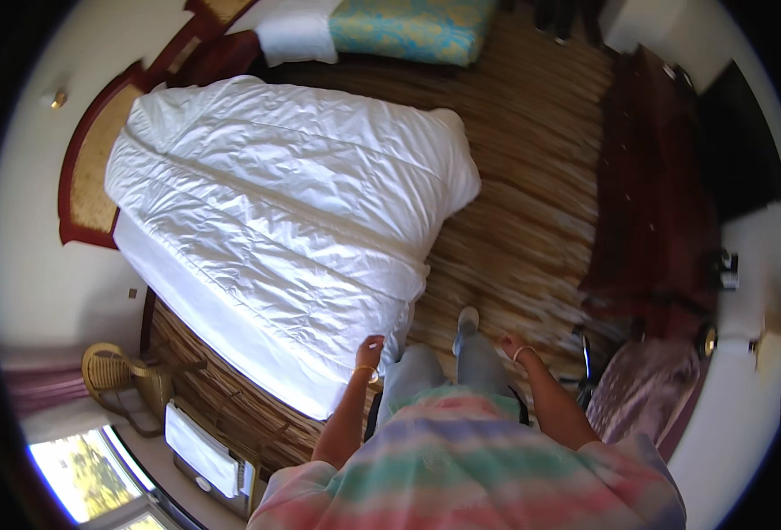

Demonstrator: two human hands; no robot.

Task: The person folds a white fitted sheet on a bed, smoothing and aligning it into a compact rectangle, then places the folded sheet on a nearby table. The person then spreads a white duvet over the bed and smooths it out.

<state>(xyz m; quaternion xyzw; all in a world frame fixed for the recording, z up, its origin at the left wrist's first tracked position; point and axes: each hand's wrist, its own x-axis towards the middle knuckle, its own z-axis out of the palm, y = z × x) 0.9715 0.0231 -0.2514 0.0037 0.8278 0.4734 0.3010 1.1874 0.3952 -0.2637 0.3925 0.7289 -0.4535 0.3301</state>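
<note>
My left hand (pixel 370 352) hangs over the near corner of the bed, beside the white duvet (pixel 293 190). Its fingers are loosely bent and nothing shows in them. Whether it touches the bedding cannot be made out. The duvet lies wrinkled across the mattress, with a raised fold running lengthwise. Along its near side a strip of smooth white sheet (pixel 231 322) is uncovered. Out over the floor, my right hand (pixel 513 343) is held away from my side, fingers slightly apart, holding nothing. A bracelet circles each wrist.
Brown streaked carpet (pixel 523 168) runs between the bed and a dark red cabinet (pixel 651 194). A second bed with a blue-yellow cover (pixel 408 28) stands at the back. Left are a wicker chair (pixel 150 382) and a white-topped table (pixel 200 449); a purplish draped seat (pixel 642 389) is right.
</note>
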